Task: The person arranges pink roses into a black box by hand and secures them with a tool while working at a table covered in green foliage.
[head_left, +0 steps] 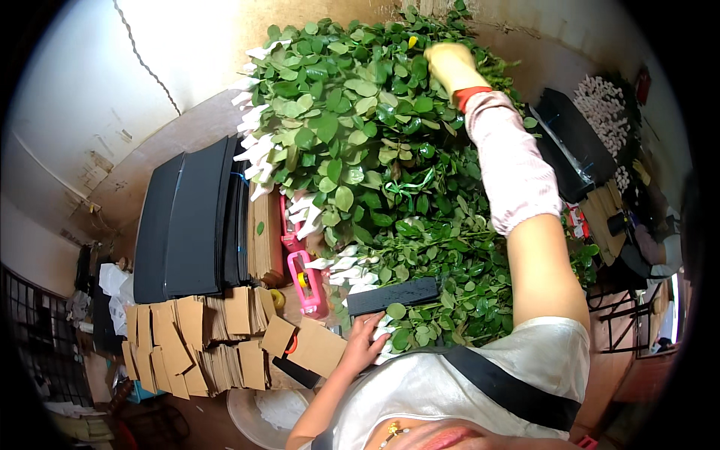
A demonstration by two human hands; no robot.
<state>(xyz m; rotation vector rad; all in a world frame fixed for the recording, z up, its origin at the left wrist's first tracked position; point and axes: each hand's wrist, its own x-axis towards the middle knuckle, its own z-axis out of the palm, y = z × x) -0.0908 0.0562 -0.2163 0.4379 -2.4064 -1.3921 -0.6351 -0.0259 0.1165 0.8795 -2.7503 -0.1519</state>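
Note:
A large heap of leafy green rose stems (360,112) lies in front of me, with white-wrapped flower heads (259,154) along its left side. My right hand (454,66), in a yellow glove, reaches to the far end of the heap. Motion smears its fingers, and I cannot tell whether they grip a stem. Close to my body, my left hand (362,341) lies bare with fingers stretched out, touching white-wrapped heads (382,334) at the heap's near edge. Just beyond it a black block (394,295) rests on the leaves.
Pink tape dispensers (306,285) stand left of the stems. Black sheets (199,221) lean farther left, with cardboard pieces (172,345) stacked nearer. A pale tub (262,416) sits below. Beyond my right arm are a black box (570,142), more white-wrapped flowers (600,112) and another person (652,240).

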